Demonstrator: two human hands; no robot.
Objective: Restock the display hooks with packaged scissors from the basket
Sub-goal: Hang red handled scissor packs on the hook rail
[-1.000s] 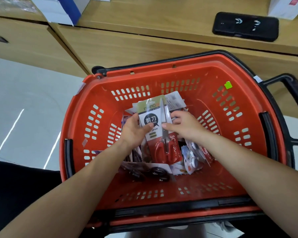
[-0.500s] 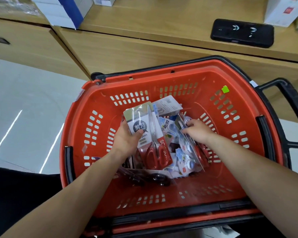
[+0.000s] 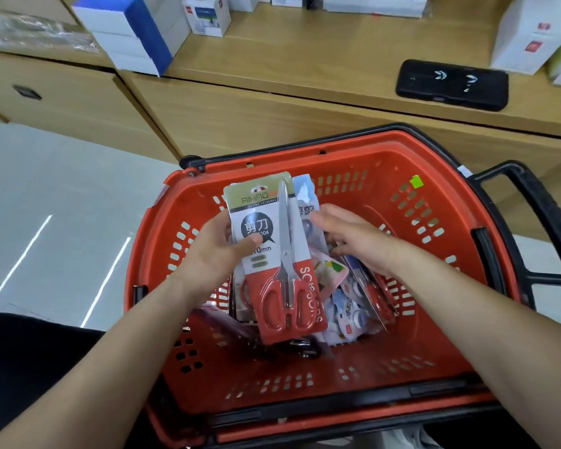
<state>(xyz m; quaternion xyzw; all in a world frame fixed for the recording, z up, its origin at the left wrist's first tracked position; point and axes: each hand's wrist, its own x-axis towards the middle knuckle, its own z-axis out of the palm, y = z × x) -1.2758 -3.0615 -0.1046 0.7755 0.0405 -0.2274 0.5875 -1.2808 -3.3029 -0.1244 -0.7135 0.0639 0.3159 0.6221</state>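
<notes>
The packaged scissors (image 3: pixel 274 254) stand nearly upright over the middle of the red basket (image 3: pixel 441 322), tipped a little to the left, with the top edge of the card reaching the height of the far rim. The card has an olive-green band on top with the brand name, a white middle with a black speech bubble holding Chinese characters, and a red foot with "SCISSORS" printed up the side. Under the clear blister the steel blades point up and the red handles sit at the bottom. The left hand (image 3: pixel 219 251) grips the pack by its left edge, thumb laid across the white front and fingers hidden behind. The right hand (image 3: pixel 353 241) reaches in just beside it, its thumb against a blue-and-white card behind the scissors and its fingers down among the loose packs (image 3: pixel 345 307) heaped on the basket floor; whether it pinches anything cannot be told. Those packs crowd the space below and right of the held pack. A black handle (image 3: pixel 546 218) sticks out on the basket's right. Beyond it, the wooden counter (image 3: pixel 305 50) carries a black phone (image 3: pixel 452 84) and white-and-blue boxes (image 3: pixel 133 34).
</notes>
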